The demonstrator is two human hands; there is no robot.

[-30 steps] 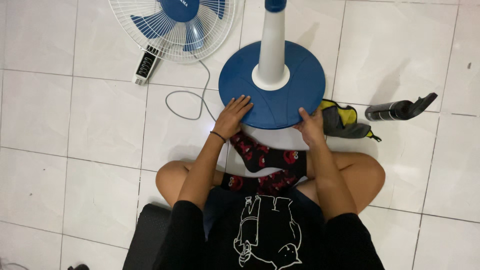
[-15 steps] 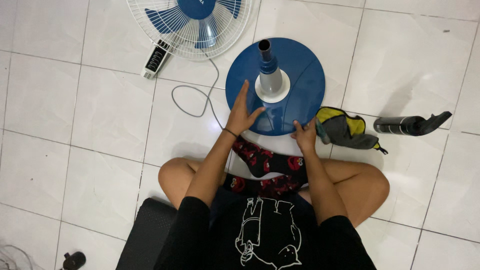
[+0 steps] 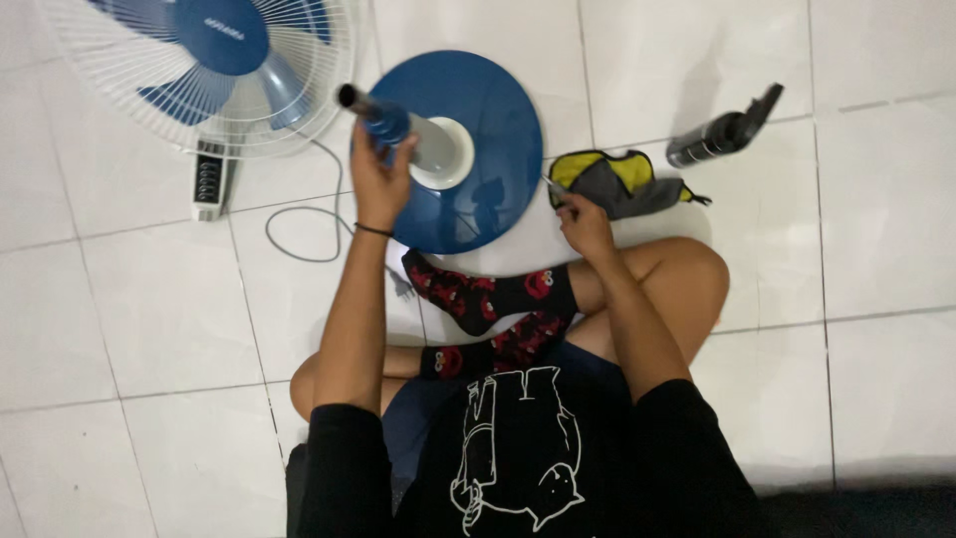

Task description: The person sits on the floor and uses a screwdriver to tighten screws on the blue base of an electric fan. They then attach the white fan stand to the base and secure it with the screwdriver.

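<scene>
We take the round blue fan base (image 3: pixel 488 120) as our landmark. It lies on the white tiled floor (image 3: pixel 846 249), just beyond our crossed legs in their red-and-black patterned socks (image 3: pixel 498 299). From its white collar a grey pole (image 3: pixel 403 130) with a blue sleeve and a dark open end leans toward the left of the base. Our left hand (image 3: pixel 378 184) is wrapped around this pole at the blue sleeve, fingers closed on it, a thin dark band at the wrist. Our right hand (image 3: pixel 583 221) sits just off the base's right edge, closed around a small slim tool (image 3: pixel 554 187) whose pale tip pokes out above the fingers; what kind of tool it is we cannot make out.

The base is smooth, glossy plastic, a shallow dome that reflects us. Left of the base lies the fan head (image 3: pixel 214 70), a white wire cage over blue blades with a blue hub, cut off by the top edge of the view. Below it sits the white control panel (image 3: pixel 207 179) with a row of dark buttons, and a grey cord (image 3: pixel 299 229) loops from there toward the base, ending in a plug near our socks. Right of the base, a soft grey-and-yellow pouch (image 3: pixel 622 179) lies open, touching our right fingers or nearly so. Farther right lies a dark cylindrical bottle (image 3: pixel 722 130) on its side.
</scene>
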